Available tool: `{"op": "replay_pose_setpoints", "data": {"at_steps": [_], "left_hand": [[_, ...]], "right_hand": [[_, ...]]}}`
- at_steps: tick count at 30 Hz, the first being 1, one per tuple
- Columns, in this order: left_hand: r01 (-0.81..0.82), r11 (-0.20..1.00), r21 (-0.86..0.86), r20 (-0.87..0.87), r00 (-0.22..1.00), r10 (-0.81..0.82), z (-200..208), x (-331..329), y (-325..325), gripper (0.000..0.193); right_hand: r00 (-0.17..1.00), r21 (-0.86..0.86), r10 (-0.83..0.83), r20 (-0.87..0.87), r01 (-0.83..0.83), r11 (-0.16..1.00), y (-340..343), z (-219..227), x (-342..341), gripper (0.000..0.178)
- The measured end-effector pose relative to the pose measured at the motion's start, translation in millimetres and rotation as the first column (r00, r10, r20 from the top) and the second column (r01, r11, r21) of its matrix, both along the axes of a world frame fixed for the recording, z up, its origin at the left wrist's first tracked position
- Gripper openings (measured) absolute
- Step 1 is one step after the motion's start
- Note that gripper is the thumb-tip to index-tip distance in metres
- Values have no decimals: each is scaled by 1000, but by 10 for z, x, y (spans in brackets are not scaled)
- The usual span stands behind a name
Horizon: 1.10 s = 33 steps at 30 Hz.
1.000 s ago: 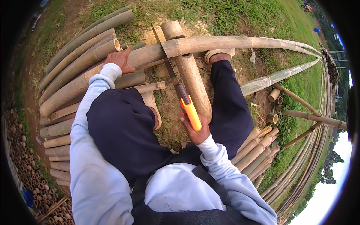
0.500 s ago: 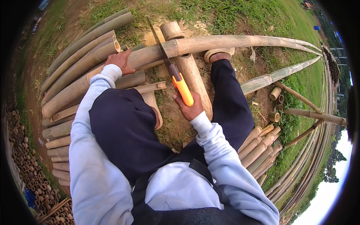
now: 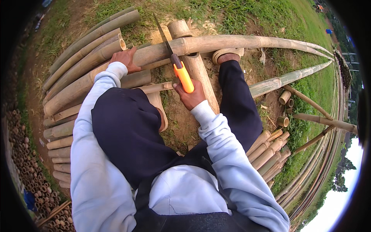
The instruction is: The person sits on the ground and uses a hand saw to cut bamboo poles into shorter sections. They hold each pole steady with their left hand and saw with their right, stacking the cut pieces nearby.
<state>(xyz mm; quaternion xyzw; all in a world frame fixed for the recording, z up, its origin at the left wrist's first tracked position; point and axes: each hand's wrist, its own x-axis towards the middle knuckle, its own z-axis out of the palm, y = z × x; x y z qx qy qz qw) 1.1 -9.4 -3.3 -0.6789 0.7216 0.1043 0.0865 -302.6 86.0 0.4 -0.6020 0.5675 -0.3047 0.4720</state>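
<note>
A long, thick bamboo pole (image 3: 220, 43) lies across in front of me, resting over a shorter bamboo log (image 3: 203, 73) on the ground. My right hand (image 3: 192, 94) is closed round the orange handle of a hand saw (image 3: 184, 78). The saw's dark blade crosses the pole left of one of its joints, its tip pointing away from me. Whether the teeth have cut into the bamboo I cannot tell. On the left, my left hand (image 3: 126, 61) grips the same pole from above, a short way from the blade.
Cut bamboo lengths (image 3: 62, 131) lie side by side at the left, and more (image 3: 270, 154) are stacked at the right. A greenish pole (image 3: 286, 82) and short bamboo rings (image 3: 284, 96) lie beyond my right leg. Many cut ends (image 3: 29, 162) show at the lower left.
My right hand has moved forward and slightly left with the saw, and the handle now sits closer to the pole. My left hand keeps its hold.
</note>
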Motion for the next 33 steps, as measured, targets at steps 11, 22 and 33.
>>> {"op": "replay_pose_setpoints", "data": {"at_steps": [11,22,33], "left_hand": [[5,998,-64,-35,999,-8,-175,126,118,71],[5,999,-39,-31,999,-6,-150,182,164,76],[53,998,-45,-66,996,-56,-88,106,48,69]], "right_hand": [[1000,150,11,-7,-9,989,1529,616,-652,14],[998,217,-25,58,12,976,1489,513,-729,16],[983,87,-11,184,-6,996,166,72,-37,25]]}}
